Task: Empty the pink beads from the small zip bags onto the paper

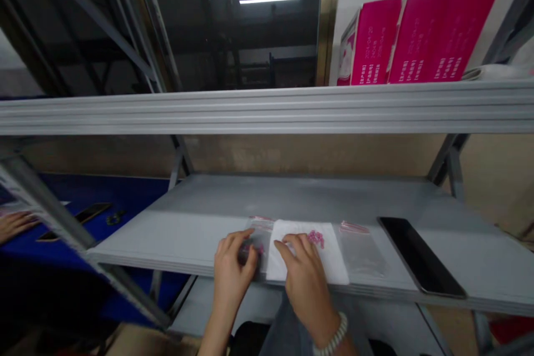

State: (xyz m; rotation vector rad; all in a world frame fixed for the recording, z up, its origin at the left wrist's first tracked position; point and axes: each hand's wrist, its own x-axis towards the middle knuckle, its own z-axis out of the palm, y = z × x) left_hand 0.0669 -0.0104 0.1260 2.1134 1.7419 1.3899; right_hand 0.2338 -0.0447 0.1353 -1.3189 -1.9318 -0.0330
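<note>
Lower shelf (267,194) as I see it, left to right: plastic bag (261,231), paper sheet (306,250), second bag (362,250), flat slab (421,256). Boxes (417,36) stand on the upper shelf (267,114), far right; table (104,192) lies left.

far above our right hand (308,283), we see pink boxes (419,28) printed with white columns of characters and digits. some lines look like dates and others like bracketed labels, but the blur keeps us from reading any of them for certain, on any box.
</note>
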